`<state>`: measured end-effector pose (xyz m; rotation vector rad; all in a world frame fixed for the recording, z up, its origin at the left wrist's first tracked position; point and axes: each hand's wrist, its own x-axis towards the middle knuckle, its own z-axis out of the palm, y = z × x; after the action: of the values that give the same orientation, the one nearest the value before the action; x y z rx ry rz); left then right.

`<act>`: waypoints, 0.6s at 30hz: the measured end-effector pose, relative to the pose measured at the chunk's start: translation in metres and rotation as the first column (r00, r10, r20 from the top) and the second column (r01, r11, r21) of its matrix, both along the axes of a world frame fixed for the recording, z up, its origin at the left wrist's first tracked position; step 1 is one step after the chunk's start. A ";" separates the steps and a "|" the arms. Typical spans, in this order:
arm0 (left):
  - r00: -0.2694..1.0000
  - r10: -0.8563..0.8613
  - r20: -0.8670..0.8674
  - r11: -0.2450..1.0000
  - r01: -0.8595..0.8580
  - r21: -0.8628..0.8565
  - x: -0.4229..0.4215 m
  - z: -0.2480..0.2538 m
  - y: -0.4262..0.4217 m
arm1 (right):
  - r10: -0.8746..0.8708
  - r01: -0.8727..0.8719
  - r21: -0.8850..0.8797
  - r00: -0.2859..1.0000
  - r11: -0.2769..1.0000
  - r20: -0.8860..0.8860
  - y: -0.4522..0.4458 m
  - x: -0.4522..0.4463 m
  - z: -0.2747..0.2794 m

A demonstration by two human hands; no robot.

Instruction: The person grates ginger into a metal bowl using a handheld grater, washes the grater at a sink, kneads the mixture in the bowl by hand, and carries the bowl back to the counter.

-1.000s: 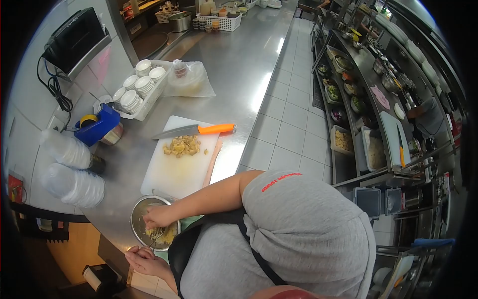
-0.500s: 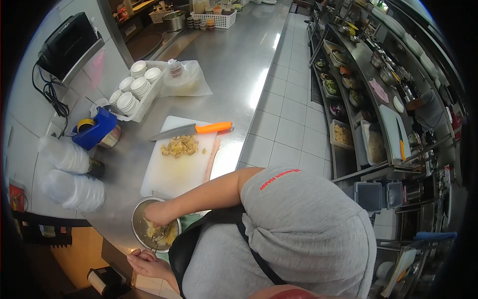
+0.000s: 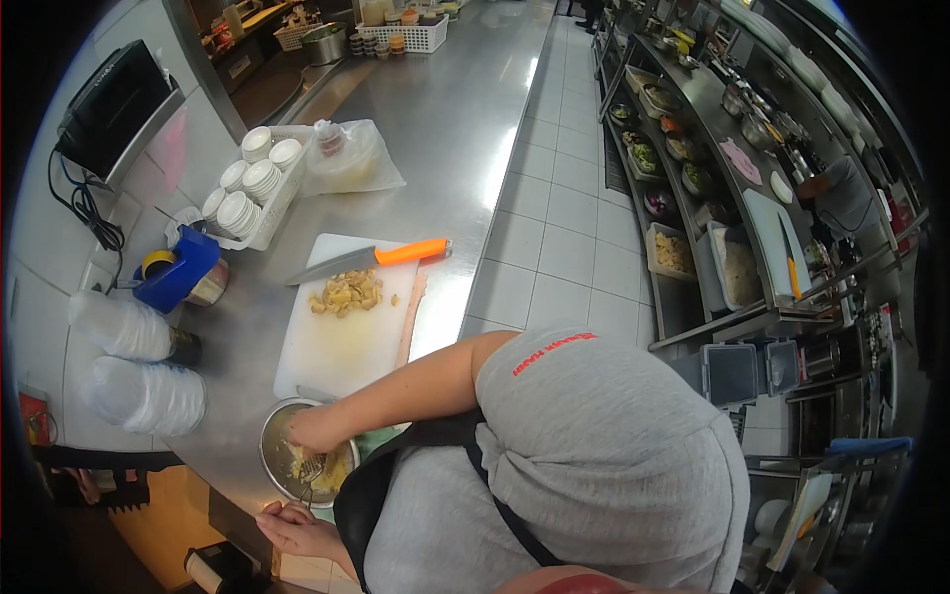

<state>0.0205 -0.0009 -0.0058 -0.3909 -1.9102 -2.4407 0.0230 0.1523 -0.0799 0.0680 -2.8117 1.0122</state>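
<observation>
Steel mixing bowl (image 3: 274,436) sits by the counter's (image 3: 237,381) front edge, near its left corner and just beside the cutting board (image 3: 322,371). Your right hand (image 3: 312,432) is down inside it, over what looks like a metal grater (image 3: 316,463); its fingers are hidden, so I cannot tell how far they are open or what they hold. Your left hand (image 3: 295,530), outside the rim, curls closed and appears to grip the grater's thin handle. You seem to be mid-grating, and the next stroke calls for a steady handle and fingertips clear of the teeth. Yellow shreds (image 3: 333,477) lie moist and clumped in the bowl, while chunky tan-yellow pieces (image 3: 346,294) sit heaped toward the board's far end.
</observation>
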 end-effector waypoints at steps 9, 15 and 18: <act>0.998 -0.053 0.018 0.998 0.054 -0.038 0.002 0.002 -0.006 | 0.127 -0.124 -0.028 0.946 0.992 0.297 0.005 -0.025 -0.015; 0.982 -0.182 0.054 0.974 0.188 -0.128 0.013 0.011 -0.005 | 0.102 -0.067 -0.139 0.959 0.988 0.265 0.009 -0.023 -0.015; 0.958 -0.287 -0.023 0.942 0.278 -0.186 0.014 0.009 -0.005 | 0.121 -0.064 -0.270 0.972 0.961 0.201 0.009 -0.012 -0.006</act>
<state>0.0346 -0.0060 0.0030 -0.7760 -2.1998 -2.3922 0.0109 0.1618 -0.0859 0.0635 -2.8546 1.4890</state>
